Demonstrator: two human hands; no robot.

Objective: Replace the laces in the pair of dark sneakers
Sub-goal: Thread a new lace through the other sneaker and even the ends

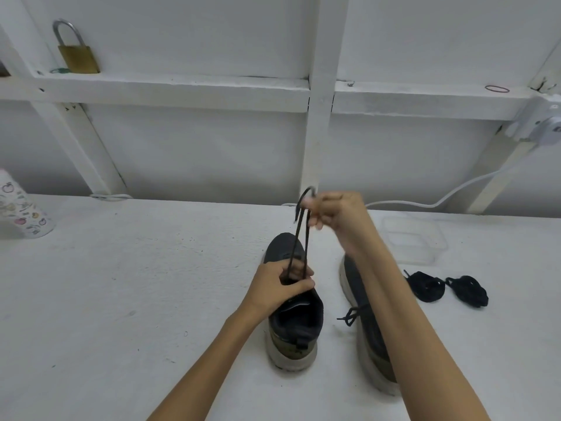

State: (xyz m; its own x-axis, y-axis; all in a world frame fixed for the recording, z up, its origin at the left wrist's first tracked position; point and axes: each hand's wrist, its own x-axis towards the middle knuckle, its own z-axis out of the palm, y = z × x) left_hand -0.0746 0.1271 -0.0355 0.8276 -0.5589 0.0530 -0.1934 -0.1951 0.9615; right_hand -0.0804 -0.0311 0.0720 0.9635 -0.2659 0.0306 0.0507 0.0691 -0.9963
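Two dark sneakers sit on the white table (121, 284), toes pointing away. Left hand (279, 284) grips the first sneaker (296, 325) at the eyelets, fingers curled. Right hand (334, 217), raised above the toe, pinches a doubled lace (305, 238) that runs taut down to the left hand. Second sneaker (367, 326) sits just beside the first, partly under the right forearm. Two black lace bundles (425, 287) lie further right.

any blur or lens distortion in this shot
Head view: the right hand, gripping the lace, is motion-blurred at the fingers, the left hand sharper; the shelf bows from wide-angle distortion; lighting flat, shadows faint; the patterned cup at the left edge is soft.
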